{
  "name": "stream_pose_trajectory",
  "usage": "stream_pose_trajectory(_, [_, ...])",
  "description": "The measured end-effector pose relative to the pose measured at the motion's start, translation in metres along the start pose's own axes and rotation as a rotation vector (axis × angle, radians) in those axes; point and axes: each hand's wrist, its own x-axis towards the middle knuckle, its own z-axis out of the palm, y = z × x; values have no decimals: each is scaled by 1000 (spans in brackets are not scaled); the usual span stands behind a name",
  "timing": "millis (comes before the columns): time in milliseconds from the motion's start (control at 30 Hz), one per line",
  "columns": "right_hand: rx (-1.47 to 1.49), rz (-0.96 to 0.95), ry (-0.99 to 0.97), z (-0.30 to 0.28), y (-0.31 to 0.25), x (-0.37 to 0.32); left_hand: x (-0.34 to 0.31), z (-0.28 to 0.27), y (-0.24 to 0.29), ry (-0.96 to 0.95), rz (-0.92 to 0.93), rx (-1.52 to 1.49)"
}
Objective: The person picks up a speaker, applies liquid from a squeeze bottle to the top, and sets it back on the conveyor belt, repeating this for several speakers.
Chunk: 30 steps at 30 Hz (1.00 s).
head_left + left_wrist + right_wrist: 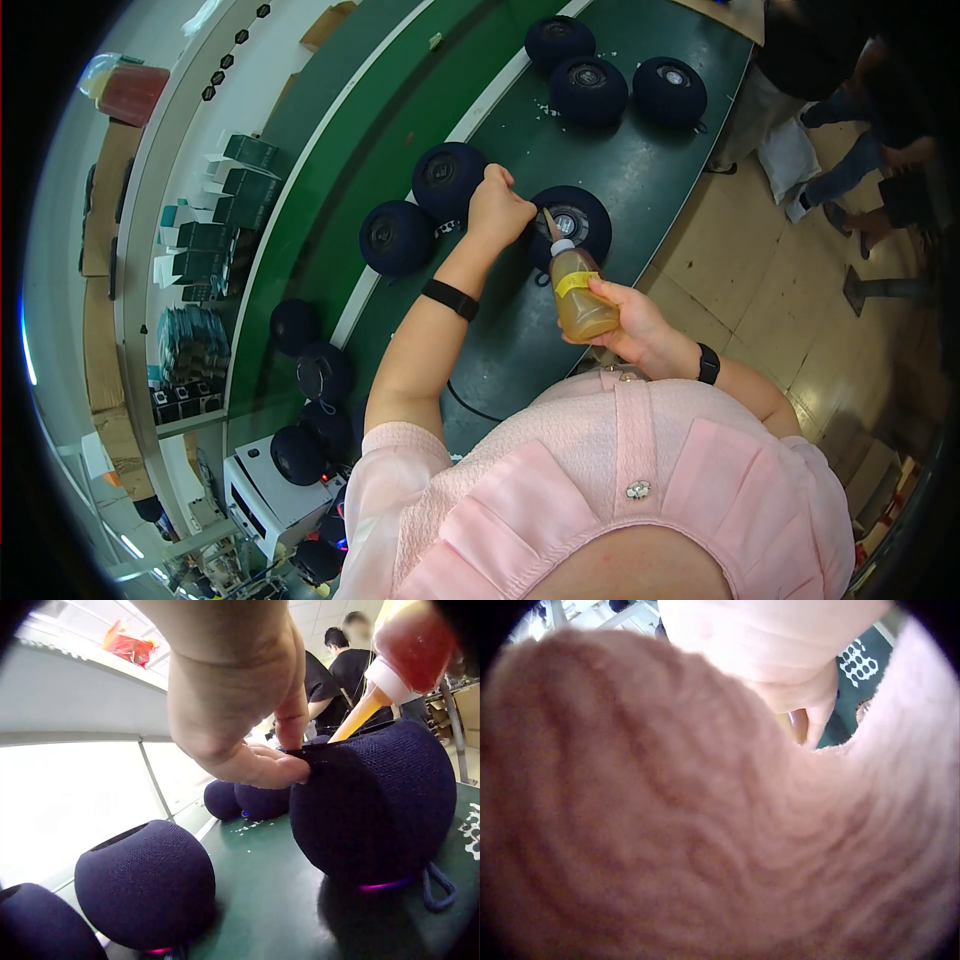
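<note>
A round dark-blue fabric speaker (592,215) (375,802) stands upright on the green table, its round opening facing up. The left hand (500,208) (232,697) is at its rim, thumb and fingers pinching the dark top edge of the fabric. In the right hand (640,325) (780,645) is a squeeze bottle (585,305) (412,649) of amber liquid with a yellow label, tilted with its nozzle at the rim, close to the left fingertips. Clothing hides most of the right wrist view, where only part of the hand and a sliver of the bottle show.
Two speakers (440,172) (146,885) stand left of the left hand; several more (588,90) are farther up the table (510,345). Beyond a pale rail is a green strip (330,180) with more speakers at lower left. People (349,667) are in the background. White bits lie on the table.
</note>
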Motion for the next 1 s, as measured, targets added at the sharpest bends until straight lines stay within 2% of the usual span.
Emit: stream_pose_trajectory(1000, [-97, -80, 12, -13, -2, -11, 4, 6, -6, 39, -14, -2])
